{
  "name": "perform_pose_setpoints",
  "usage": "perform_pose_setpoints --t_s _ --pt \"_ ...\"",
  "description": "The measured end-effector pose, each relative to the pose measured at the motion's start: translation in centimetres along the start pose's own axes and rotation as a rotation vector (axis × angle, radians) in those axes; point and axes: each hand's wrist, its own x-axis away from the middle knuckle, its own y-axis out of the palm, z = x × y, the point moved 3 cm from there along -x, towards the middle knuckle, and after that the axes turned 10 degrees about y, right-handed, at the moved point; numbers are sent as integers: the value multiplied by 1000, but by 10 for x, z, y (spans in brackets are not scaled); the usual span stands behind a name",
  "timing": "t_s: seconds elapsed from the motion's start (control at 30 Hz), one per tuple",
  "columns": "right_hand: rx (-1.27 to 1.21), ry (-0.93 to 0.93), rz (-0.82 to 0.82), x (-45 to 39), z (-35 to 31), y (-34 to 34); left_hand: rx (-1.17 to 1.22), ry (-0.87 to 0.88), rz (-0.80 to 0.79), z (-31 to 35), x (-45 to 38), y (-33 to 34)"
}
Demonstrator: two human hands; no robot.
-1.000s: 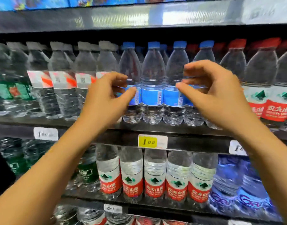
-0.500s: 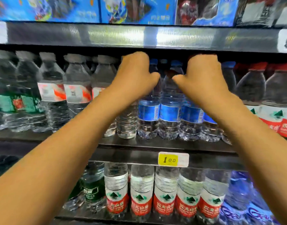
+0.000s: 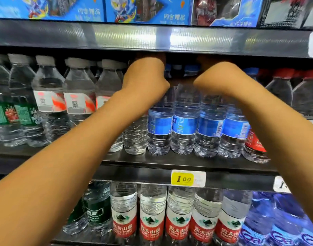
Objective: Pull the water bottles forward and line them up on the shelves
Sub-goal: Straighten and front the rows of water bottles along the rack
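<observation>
Reaching deeper since a second ago, our hands (image 3: 148, 68) now vanish behind the bottles (image 3: 185, 119) toward 12 o'clock; grip unseen, so pulling presumably follows.

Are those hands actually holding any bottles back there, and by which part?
It cannot be told. Both the left hand and the right hand reach over the blue-label bottles into the dark shelf; their fingers are hidden.
</observation>
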Motion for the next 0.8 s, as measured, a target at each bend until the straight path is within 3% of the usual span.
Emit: perform_pose_setpoints --t_s 0.1,0.2,0.3,0.57,0.67,0.8 --pt "30 -21 19 0 2 1 11 8 -5 2 2 -2" --pt "31 -5 117 -3 2 2 32 -10 -138 -1 -3 -5" --pt "16 -52 106 -7 -1 4 31 -44 -212 -7 -7 -6" --pt "-92 -49 -55 -4 9 -11 -23 58 -19 -4 -3 1" --pt "5 -58 12 -1 3 -7 -34 44 -30 -2 -1 -3" --pt "-31 -103 138 -2 1 4 -59 -32 -178 -5 -6 -5"
